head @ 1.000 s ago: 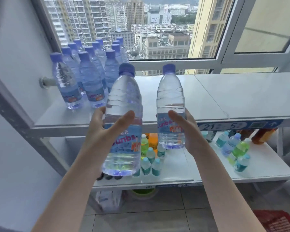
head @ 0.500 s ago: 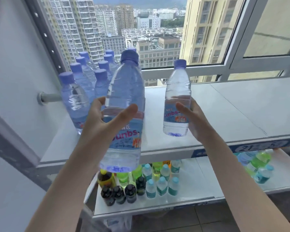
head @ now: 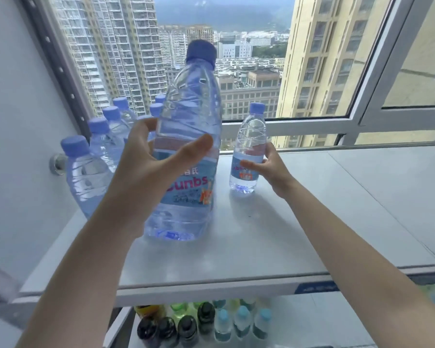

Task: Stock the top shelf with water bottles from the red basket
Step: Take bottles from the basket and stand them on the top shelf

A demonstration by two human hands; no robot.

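Observation:
My left hand (head: 146,177) grips a clear water bottle (head: 189,136) with a blue cap and a blue label, held upright close to the camera over the top shelf (head: 312,209). My right hand (head: 271,169) holds a second water bottle (head: 248,151) farther back; its base looks to rest on the shelf surface. Several more blue-capped water bottles (head: 86,177) stand in rows at the shelf's left end, partly hidden behind my left hand. The red basket is out of view.
A window frame (head: 299,126) runs right behind the top shelf, with a white wall (head: 18,121) on the left. On the lower shelf, small dark-capped bottles (head: 171,327) and pale blue-capped bottles (head: 241,322) stand in rows. The shelf's right half is bare grey board.
Both hands have risen and moved forward over the top shelf. The right-hand bottle went toward the back and came down onto the shelf; the left-hand bottle now hangs over the shelf.

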